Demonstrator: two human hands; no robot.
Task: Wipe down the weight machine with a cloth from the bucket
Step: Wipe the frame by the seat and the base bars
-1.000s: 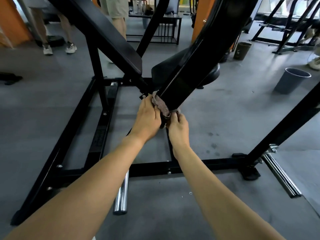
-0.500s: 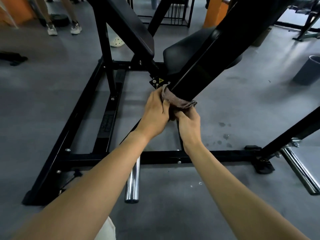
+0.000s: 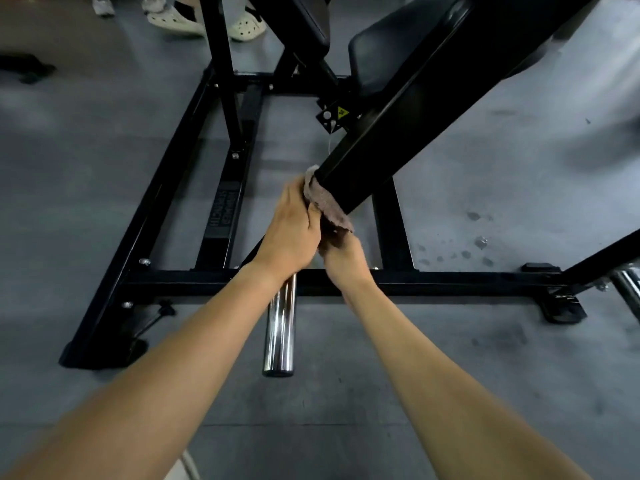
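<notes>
— Two forearms stretched straight out, meeting at the weight machine (image 3: 225,188), right on the low end of its slanted beam (image 3: 398,143). The left grip (image 3: 289,233) sits at the beam's left edge, knuckles up, fingers curled over the cloth (image 3: 325,202).
— And the right grip (image 3: 343,258)?
— Just under the beam's end, touching the left one, closed on the bunched lower part of the cloth. Its fingertips are hidden, so how tightly it squeezes I cannot tell.
— Where does the cloth lie?
— Pinkish-brown, wrapped round the bottom end of that beam, pinned between the hands and the metal.
— What hems them in?
— Beneath the wrists runs the base crossbar (image 3: 173,282), and a chrome peg (image 3: 278,334) sticks out toward the camera under the left forearm. Black rails run away below the hands. A frame leg (image 3: 602,258) slants in from the right edge, with a second peg (image 3: 627,292) beside it.
— Any open room?
— Grey floor (image 3: 485,375) lies open right of the beam, dotted with wet spots (image 3: 479,242), and more floor lies left of the frame. Up top, the seat pad (image 3: 388,53) crowds the beam, and pale shoes (image 3: 247,27) stand on the far side.
</notes>
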